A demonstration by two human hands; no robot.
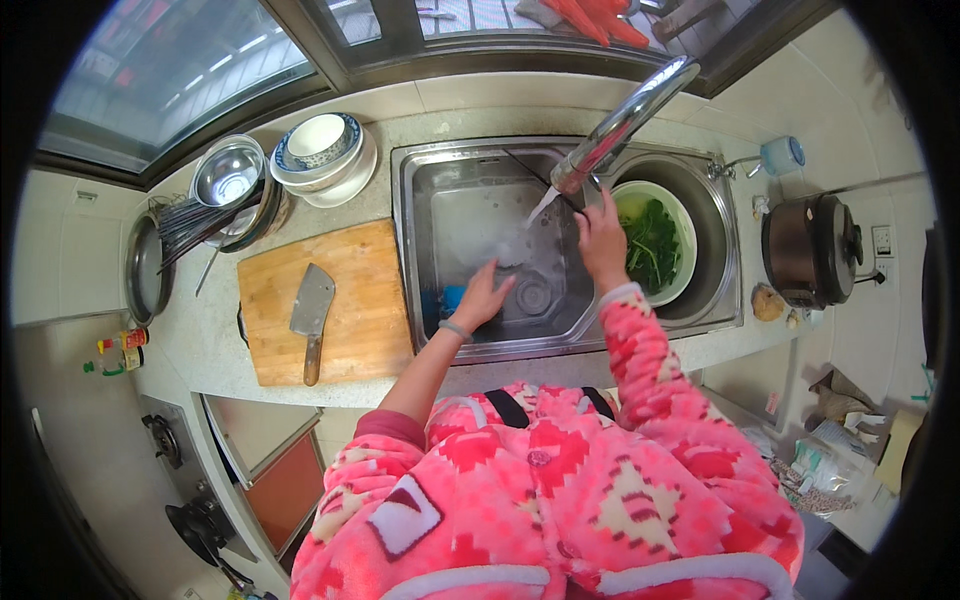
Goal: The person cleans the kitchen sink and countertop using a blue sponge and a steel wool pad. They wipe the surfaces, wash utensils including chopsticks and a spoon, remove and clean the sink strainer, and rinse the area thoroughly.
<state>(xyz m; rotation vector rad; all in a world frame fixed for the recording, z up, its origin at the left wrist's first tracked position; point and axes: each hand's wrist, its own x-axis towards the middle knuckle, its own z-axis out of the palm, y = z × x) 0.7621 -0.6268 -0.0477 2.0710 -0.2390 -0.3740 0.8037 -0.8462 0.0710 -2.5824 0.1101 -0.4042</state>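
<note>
Over the stainless steel sink basin (480,187), my left hand (484,295) is held with thumb and fingers apart, nothing visible in it. It is just below the water running from the chrome faucet (626,124). My right hand (602,241) is at the basin's right side, fingers closed around thin dark sticks (534,169) that look like chopsticks. They slant up and left behind the stream; how many there are I cannot tell. Beside my right hand, a pale bowl (691,240) with leafy greens (654,244) in water sits in the round second basin. A blue object (452,298) lies near my left wrist.
Left of the sink, a cleaver (312,307) lies on a wooden cutting board (360,289). Behind are stacked bowls (319,136), a metal bowl (227,176), a bundle of chopsticks (187,223) and a pan (144,270). An electric cooker (802,251) stands at the right.
</note>
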